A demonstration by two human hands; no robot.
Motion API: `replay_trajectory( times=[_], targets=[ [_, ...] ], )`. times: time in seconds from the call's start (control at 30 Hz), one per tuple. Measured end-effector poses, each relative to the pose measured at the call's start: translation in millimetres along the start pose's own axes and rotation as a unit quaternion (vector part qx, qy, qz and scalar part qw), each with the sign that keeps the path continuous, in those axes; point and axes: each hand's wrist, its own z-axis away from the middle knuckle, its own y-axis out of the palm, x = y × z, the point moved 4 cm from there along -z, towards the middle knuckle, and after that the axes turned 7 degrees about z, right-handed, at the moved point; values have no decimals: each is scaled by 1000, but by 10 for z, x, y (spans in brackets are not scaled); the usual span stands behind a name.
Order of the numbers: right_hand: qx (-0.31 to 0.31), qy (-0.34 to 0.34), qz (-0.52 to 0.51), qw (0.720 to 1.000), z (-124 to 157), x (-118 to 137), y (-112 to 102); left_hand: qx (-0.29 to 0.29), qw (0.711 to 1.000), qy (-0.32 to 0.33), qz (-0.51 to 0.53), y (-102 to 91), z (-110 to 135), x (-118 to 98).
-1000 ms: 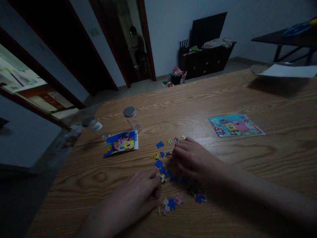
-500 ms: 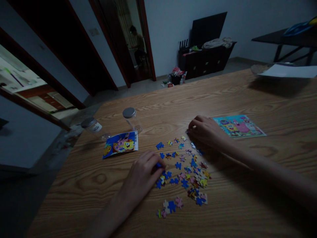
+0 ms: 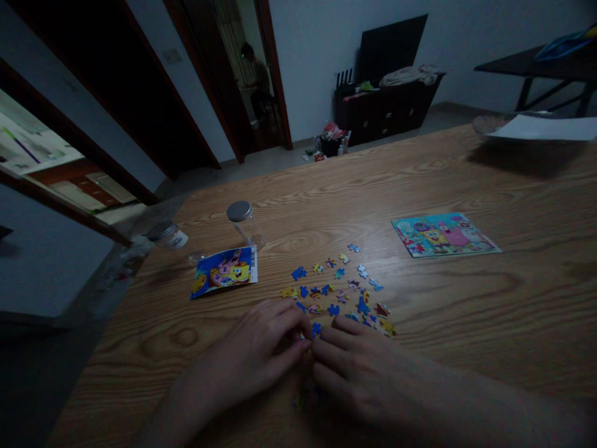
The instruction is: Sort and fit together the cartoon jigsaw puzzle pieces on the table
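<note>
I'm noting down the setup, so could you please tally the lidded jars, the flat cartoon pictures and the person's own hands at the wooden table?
Lidded jars: 2
Flat cartoon pictures: 2
Hands: 2
Total: 6
The puzzle pieces are left out; some may be hidden by the hands.
</note>
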Motion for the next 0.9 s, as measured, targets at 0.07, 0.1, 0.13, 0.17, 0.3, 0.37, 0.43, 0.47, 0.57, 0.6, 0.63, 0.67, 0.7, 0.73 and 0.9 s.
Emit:
replay_trajectory(
  times=[0.07,0.1,0.13,0.17,0.3,0.37,0.43,0.47,0.57,0.6,0.63,0.67,0.7,0.73,0.9],
  targets=[
    [6,-9,29,1000,6,59,127,52,997,-51,16,31,94,-7],
    [8,-10,35,999,12,54,170,68,995,-70,19,70,137,-12],
    [9,-10,35,999,18,34,198,75,993,-85,16,120,172,-16],
    [13,-10,32,999,23,8,214,73,993,-95,13,176,199,-20],
    [30,-13,22,999,15,-62,191,47,997,-66,-1,398,230,-34],
    [36,-11,19,999,0,-59,163,38,998,-51,-10,459,228,-15],
    [34,-3,5,999,-8,-46,139,39,998,-54,-17,481,224,16],
    [33,0,-6,999,-8,-40,133,42,997,-56,-18,480,220,26],
    [32,10,-28,999,8,-45,143,54,996,-62,-18,441,188,16],
    [31,13,-32,999,15,-56,154,57,996,-62,-17,419,171,1],
    [25,14,-40,999,22,-70,165,58,996,-62,-16,394,151,-16],
    [16,18,-52,998,28,-90,179,60,996,-62,-12,367,131,-34],
    [9,25,-69,997,34,-116,199,61,996,-61,-8,338,114,-53],
    [6,32,-87,996,39,-142,225,61,996,-59,-4,305,99,-69],
    [7,33,-81,996,68,-293,284,33,998,-48,5,117,92,-91]
  ],
)
